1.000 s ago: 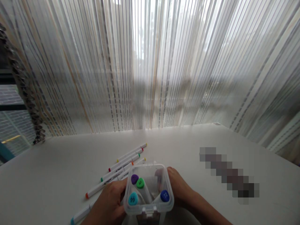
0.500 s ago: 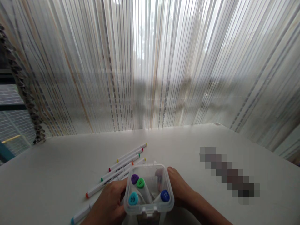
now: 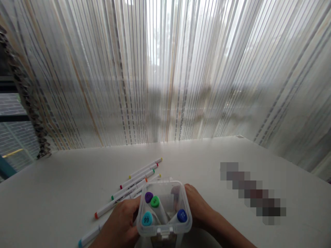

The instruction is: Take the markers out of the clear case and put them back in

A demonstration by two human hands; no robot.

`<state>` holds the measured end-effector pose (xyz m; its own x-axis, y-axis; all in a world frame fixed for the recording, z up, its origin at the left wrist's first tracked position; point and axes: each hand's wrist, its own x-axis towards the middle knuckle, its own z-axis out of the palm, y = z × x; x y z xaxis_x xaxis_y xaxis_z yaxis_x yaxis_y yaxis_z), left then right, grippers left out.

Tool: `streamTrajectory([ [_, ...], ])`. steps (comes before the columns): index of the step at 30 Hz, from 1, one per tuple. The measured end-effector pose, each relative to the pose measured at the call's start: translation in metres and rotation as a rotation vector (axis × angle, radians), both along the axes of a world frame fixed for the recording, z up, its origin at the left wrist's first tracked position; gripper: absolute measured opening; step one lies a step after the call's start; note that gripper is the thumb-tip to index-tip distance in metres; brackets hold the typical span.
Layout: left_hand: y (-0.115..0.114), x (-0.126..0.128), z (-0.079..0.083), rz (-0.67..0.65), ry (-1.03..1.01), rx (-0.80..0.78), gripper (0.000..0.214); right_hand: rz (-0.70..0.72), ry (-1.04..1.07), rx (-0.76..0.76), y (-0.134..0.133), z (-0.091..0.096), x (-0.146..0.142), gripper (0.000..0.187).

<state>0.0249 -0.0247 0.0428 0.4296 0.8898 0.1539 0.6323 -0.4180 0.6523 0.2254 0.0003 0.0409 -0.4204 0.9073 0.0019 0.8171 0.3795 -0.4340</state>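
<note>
A clear plastic box (image 3: 165,230), seen from above without a lid across its mouth, stands upright between my two hands. Inside it are a purple-capped marker (image 3: 149,197), a green-capped marker (image 3: 155,202), a light blue marker (image 3: 147,219) numbered 99 and a dark blue marker (image 3: 182,215) numbered 72. My left hand (image 3: 124,218) is wrapped round the box's left side. Against the right side presses my right hand (image 3: 195,203), its fingers partly showing through the clear wall. The box's lower part runs out of view.
Several white markers with coloured ends lie slanted in a row left of the box, among them an orange-ended marker (image 3: 120,198) and a light-blue-ended marker (image 3: 89,237). A blurred-out patch (image 3: 253,193) covers the right of the white table (image 3: 64,182). Striped curtains (image 3: 165,103) hang behind.
</note>
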Motion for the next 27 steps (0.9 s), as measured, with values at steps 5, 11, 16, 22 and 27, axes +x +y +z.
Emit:
streamTrajectory([
  [5, 0.0019, -0.0003, -0.0022, -0.026, -0.007, 0.008, 0.022, -0.006, -0.001, -0.002, 0.001, -0.0008, -0.0011, 0.024],
  [11, 0.0026, -0.0006, -0.0028, -0.031, -0.004, 0.003, 0.022, -0.004, -0.007, -0.011, 0.002, 0.0003, -0.0008, 0.023],
  [16, 0.002, -0.0006, -0.0027, -0.03, -0.012, 0.002, 0.022, -0.004, -0.01, -0.025, 0.0023, 0.0009, -0.0009, 0.022],
  [22, -0.0001, -0.0001, -0.0029, 0.021, -0.042, 0.038, 0.024, 0.004, 0.0, -0.018, 0.0026, -0.0014, -0.0012, 0.022],
  [27, 0.0, -0.0001, -0.0037, 0.01, -0.039, 0.019, 0.023, -0.012, -0.013, -0.029, 0.002, -0.0002, -0.0012, 0.021],
])
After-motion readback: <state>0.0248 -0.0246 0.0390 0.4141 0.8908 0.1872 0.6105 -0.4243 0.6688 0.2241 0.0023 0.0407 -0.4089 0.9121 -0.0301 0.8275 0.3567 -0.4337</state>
